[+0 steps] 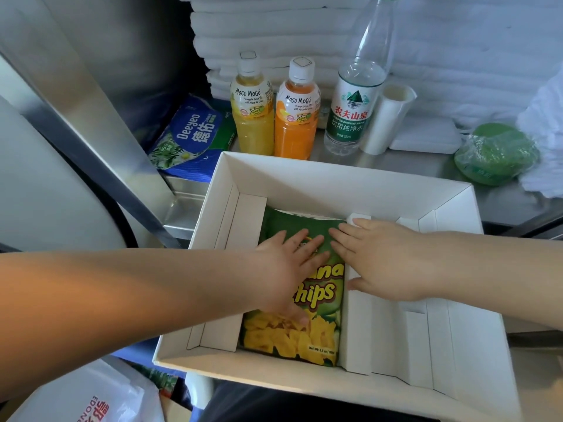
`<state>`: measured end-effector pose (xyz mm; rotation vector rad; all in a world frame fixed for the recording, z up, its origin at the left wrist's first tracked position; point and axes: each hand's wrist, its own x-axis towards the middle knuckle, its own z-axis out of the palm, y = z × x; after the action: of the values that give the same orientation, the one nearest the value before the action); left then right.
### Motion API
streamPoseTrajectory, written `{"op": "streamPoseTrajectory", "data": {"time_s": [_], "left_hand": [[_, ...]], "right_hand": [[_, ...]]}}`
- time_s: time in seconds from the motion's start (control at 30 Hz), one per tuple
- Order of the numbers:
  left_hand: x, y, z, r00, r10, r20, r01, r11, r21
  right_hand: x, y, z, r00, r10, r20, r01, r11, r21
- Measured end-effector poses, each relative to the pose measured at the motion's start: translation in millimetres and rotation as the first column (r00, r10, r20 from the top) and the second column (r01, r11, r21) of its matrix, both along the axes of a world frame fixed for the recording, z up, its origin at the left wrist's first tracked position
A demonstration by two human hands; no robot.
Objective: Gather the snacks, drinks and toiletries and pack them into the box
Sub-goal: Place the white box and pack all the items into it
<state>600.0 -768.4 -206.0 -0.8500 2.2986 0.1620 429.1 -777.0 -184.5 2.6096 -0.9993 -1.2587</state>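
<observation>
Nearest, at the lower left, lies one white plastic bag [100, 400] with red print. Above it stands one open white box [335, 184], with folded white cardboard inserts [380, 336] along its left and right sides. Between them, flat on the bottom, lies one green bag of banana chips [292, 333], the only item in the box. The left hand [286, 269] rests on the bag with its fingers straight and spread. The right hand [380, 260] is also flat, fingertips on the bag's upper right edge and palm over the right insert.

Beyond the box, on the steel tabletop [396, 166], three bottles stand upright in a row: one yellow juice bottle [253, 117], one orange juice bottle [295, 123] and one water bottle [353, 111]. Just right of them stands one white roll [387, 120]. One blue Deeyeo pack [192, 138] lies to the left and one green plastic-wrapped bundle [493, 153] to the right. Folded white towels [259, 25] are stacked behind.
</observation>
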Motion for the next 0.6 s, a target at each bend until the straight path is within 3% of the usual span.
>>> {"op": "streamPoseTrajectory", "data": {"time_s": [0.47, 0.6], "left_hand": [[-4.5, 2.3, -11.3, 0.993, 0.099, 0.059, -0.100, 0.995, 0.015], [-2.1, 2.5, -21.9, 0.992, 0.119, 0.039, -0.120, 0.993, 0.021]], "right_hand": [[34.3, 6.7, -5.2, 0.959, 0.098, -0.268, -0.106, 0.994, -0.015], [24.3, 0.0, -0.4, 0.993, 0.028, -0.111, -0.027, 1.000, 0.005]]}}
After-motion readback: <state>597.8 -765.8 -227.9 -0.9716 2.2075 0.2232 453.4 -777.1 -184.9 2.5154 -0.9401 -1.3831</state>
